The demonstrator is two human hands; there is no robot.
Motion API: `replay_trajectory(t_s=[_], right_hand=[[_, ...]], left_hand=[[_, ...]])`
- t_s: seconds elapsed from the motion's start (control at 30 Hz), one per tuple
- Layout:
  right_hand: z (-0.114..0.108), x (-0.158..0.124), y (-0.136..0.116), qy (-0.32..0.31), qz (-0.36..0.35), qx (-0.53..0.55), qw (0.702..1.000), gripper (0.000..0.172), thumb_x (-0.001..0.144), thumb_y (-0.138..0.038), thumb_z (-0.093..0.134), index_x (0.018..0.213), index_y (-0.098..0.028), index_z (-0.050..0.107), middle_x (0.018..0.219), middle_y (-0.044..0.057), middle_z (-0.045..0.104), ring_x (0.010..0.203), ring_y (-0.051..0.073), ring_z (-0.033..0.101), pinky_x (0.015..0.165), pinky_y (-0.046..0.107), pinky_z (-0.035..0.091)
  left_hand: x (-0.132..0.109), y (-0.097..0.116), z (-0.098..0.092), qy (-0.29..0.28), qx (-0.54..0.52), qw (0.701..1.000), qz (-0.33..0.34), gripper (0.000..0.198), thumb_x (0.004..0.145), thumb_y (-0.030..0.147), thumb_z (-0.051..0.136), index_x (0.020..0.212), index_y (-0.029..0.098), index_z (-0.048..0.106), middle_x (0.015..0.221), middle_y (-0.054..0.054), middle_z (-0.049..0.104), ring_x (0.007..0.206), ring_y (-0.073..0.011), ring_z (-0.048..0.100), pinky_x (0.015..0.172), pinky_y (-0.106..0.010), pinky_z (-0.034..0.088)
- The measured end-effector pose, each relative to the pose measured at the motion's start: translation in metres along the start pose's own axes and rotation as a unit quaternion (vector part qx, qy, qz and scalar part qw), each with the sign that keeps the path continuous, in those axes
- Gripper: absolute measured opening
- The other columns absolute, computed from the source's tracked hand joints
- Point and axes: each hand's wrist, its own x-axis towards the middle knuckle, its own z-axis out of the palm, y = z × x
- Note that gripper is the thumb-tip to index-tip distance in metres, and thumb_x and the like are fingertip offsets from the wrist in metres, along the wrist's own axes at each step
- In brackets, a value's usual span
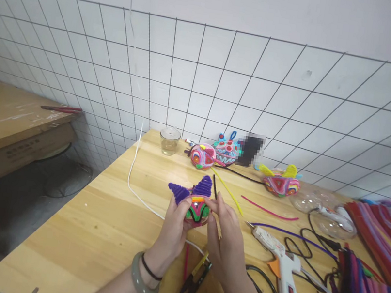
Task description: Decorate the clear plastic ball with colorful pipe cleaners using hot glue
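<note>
In my left hand (pixel 175 229) is a rounded pipe-cleaner ornament (pixel 197 214), gripped between thumb and fingers. Two purple fuzzy pointed pieces (pixel 205 187) stand out from its top, and green, pink and black strips cover its front. A short orange pipe cleaner (pixel 198 199) lies across its upper part. My right hand (pixel 226 234) has its fingertips closed at the orange piece's right end, against the ornament. Just below the hands, dark-bladed snips (pixel 195 278) rest on the wooden table (pixel 105 231).
A white glue gun (pixel 283 262) lies to the right among cables. Bundles of coloured pipe cleaners (pixel 372 290) fill the right edge. Finished-looking ornaments (pixel 281 183), clear plastic balls (pixel 307 198) and a glass cup (pixel 170 141) stand toward the tiled wall. A white cord (pixel 132 166) crosses the table.
</note>
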Motion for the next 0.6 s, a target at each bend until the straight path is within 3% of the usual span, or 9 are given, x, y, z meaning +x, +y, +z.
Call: replay_trajectory(t_s=[0.23, 0.33, 0.47, 0.53, 0.6], right_hand=[[-0.003, -0.006, 0.004, -0.002, 0.018, 0.03, 0.999, 0.058, 0.092, -0.013, 0.043, 0.147, -0.026, 0.028, 0.118, 0.011, 0.064, 0.111, 0.025, 0.056, 0.089, 0.05, 0.048], [-0.007, -0.005, 0.006, 0.0, 0.107, 0.15, 0.983, 0.052, 0.093, -0.017, 0.046, 0.143, -0.028, 0.036, 0.117, 0.009, 0.067, 0.113, 0.023, 0.058, 0.095, 0.049, 0.047], [-0.016, -0.004, 0.009, 0.003, 0.234, 0.282, 0.93, 0.047, 0.095, -0.024, 0.047, 0.141, -0.025, 0.038, 0.122, 0.01, 0.065, 0.111, 0.022, 0.061, 0.094, 0.045, 0.049], [-0.018, -0.004, 0.009, 0.004, 0.205, 0.241, 0.948, 0.048, 0.094, -0.023, 0.048, 0.142, -0.025, 0.037, 0.123, 0.01, 0.064, 0.114, 0.022, 0.06, 0.096, 0.047, 0.047], [-0.017, -0.003, 0.008, -0.002, 0.128, 0.15, 0.98, 0.05, 0.093, -0.019, 0.047, 0.142, -0.026, 0.037, 0.122, 0.01, 0.064, 0.116, 0.023, 0.056, 0.098, 0.049, 0.045]], left_hand=[[0.003, -0.005, -0.004, -0.022, -0.001, 0.999, -0.038, 0.021, 0.078, 0.031, 0.063, 0.093, 0.018, 0.057, 0.078, -0.001, 0.069, 0.063, -0.0141, 0.063, 0.058, -0.029, 0.054], [0.005, -0.008, -0.007, -0.04, -0.007, 0.998, -0.055, 0.024, 0.078, 0.035, 0.063, 0.095, 0.018, 0.058, 0.083, -0.004, 0.07, 0.069, -0.0176, 0.066, 0.063, -0.034, 0.054], [0.005, -0.007, -0.008, -0.033, 0.009, 0.997, -0.073, 0.03, 0.078, 0.035, 0.062, 0.101, 0.018, 0.057, 0.088, -0.008, 0.071, 0.075, -0.0222, 0.067, 0.067, -0.04, 0.055], [0.005, -0.007, -0.008, -0.034, 0.011, 0.997, -0.07, 0.029, 0.079, 0.034, 0.061, 0.102, 0.017, 0.057, 0.089, -0.008, 0.071, 0.075, -0.0219, 0.067, 0.067, -0.04, 0.055], [0.005, -0.008, -0.008, -0.04, 0.009, 0.997, -0.062, 0.027, 0.08, 0.034, 0.061, 0.1, 0.017, 0.057, 0.087, -0.007, 0.071, 0.074, -0.0209, 0.067, 0.067, -0.039, 0.055]])
